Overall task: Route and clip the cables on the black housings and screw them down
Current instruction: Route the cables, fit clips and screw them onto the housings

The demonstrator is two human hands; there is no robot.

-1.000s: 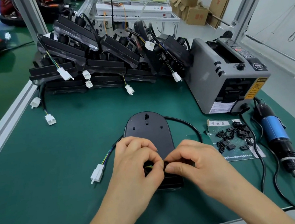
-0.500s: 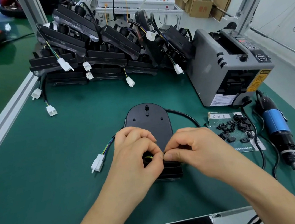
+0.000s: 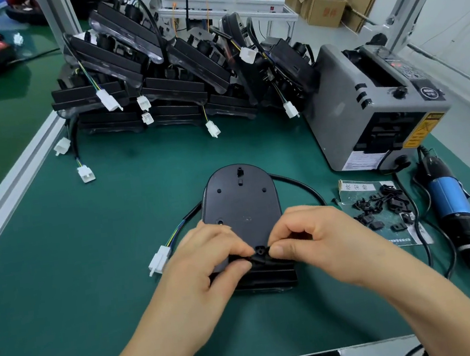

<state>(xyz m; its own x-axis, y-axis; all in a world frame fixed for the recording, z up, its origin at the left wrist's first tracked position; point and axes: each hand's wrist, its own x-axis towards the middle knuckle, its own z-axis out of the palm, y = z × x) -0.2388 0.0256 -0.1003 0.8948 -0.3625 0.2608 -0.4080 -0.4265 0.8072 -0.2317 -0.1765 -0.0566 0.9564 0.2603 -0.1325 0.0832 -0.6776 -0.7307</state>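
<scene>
The housing (image 3: pixel 243 203) lies on the table (image 3: pixel 93 284) under both hands, its far end reaching out behind them. On its near part sits a clip (image 3: pixel 259 256), pinched between the left hand (image 3: pixel 205 258) and the right hand (image 3: pixel 312 236). A connector (image 3: pixel 158 259) lies just left of the left hand. Loose clips (image 3: pixel 379 207) lie right of the right hand, with the screwdriver (image 3: pixel 454 210) beyond them. A stack of housings (image 3: pixel 157 83) stands well behind the hands.
</scene>
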